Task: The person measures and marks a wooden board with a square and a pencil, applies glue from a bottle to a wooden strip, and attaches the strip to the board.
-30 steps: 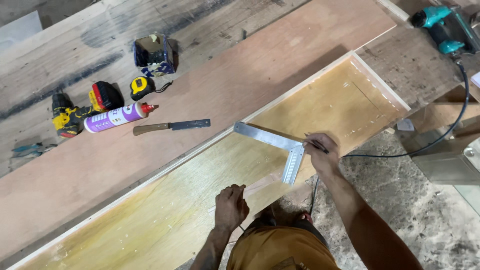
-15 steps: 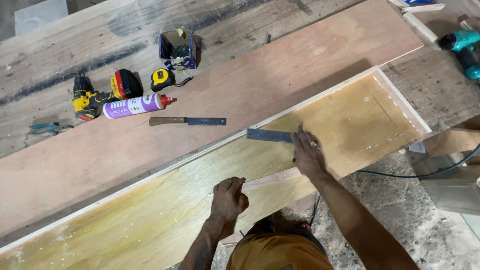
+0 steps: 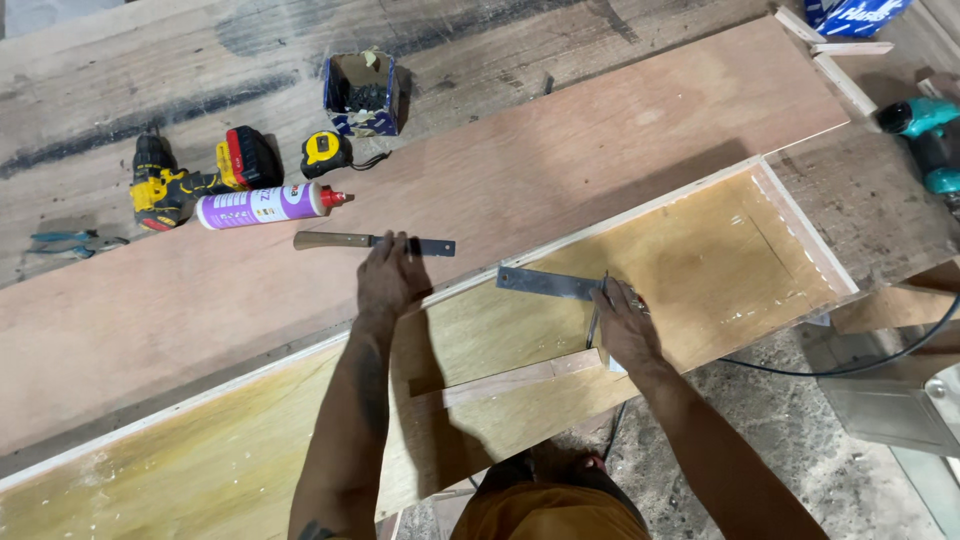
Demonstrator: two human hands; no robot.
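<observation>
My left hand (image 3: 388, 280) reaches across the reddish plywood board (image 3: 620, 130), and its fingers curl over a knife (image 3: 335, 240) with a wooden handle and dark blade. My right hand (image 3: 625, 328) presses down on a metal square (image 3: 545, 283) inside the yellowish framed panel (image 3: 720, 250). A thin pencil (image 3: 597, 310) stands between its fingers. A loose wooden strip (image 3: 510, 380) rests on the panel's near edge between my arms.
Behind the board lie a yellow-black drill (image 3: 165, 190), a red-black battery (image 3: 250, 158), a yellow tape measure (image 3: 327, 153), a purple-white tube (image 3: 265, 207), a small open blue box (image 3: 362, 95) and pliers (image 3: 70, 243). A teal power tool (image 3: 925, 135) and a black cable (image 3: 850, 368) are at right.
My left hand has gone from the panel's near edge forward onto the knife on the board. My right hand stays on the metal square; the view has shifted.
</observation>
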